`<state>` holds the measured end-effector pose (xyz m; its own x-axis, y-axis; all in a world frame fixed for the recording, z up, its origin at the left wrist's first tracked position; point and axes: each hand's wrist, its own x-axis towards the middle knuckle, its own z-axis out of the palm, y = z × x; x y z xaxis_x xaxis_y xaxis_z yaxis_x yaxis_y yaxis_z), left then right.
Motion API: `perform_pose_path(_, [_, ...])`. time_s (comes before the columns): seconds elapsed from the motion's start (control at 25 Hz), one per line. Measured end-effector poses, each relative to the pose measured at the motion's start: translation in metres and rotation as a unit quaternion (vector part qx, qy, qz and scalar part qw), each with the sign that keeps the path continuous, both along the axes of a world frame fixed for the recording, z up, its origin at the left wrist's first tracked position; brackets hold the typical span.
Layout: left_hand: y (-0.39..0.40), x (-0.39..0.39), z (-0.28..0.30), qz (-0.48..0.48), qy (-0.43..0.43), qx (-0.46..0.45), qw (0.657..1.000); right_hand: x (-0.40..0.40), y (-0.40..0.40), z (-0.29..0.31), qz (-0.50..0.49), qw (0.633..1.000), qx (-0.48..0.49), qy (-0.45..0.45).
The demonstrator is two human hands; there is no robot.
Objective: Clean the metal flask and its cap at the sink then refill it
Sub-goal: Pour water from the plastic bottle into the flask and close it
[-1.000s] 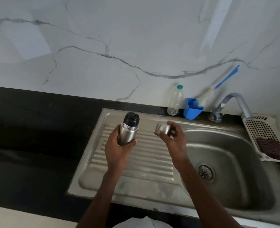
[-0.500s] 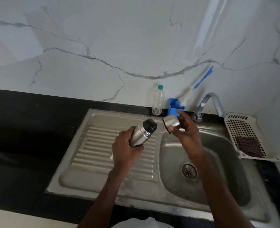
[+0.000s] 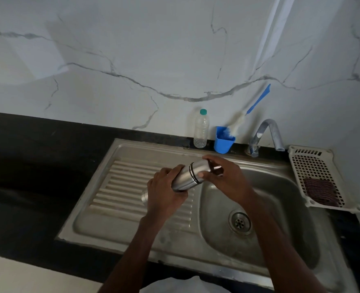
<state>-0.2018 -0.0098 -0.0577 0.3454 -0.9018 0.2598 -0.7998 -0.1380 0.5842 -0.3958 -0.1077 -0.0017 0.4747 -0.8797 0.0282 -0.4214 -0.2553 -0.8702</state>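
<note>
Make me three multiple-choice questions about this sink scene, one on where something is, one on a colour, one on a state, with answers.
1. Where is the white perforated basket?
A. on the drainboard
B. at the sink's right edge
C. on the floor

2. What colour is the cup holding the bottle brush?
A. red
B. green
C. blue

3. How is the metal flask held?
A. tilted, by both hands
B. upright, in one hand
C. lying in the basin

Answers: 1 B, it sits right of the tap. 2 C, it is plainly blue. 3 A, the left hand grips its body, the right hand its cap end.
</note>
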Motion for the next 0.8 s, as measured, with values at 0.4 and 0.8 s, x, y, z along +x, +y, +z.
perform_pose_path(0.4, [-0.006,-0.005,-0.004,-0.009,-0.004,0.03,1.0,-0.008,-0.001,0.001,0.012,0.999,-0.021,0.033])
perform_pose_path(0.8, [-0.01,-0.005,-0.004,-0.042,0.003,0.02,0.999,-0.01,0.005,0.002,0.023,0.998,-0.014,0.06])
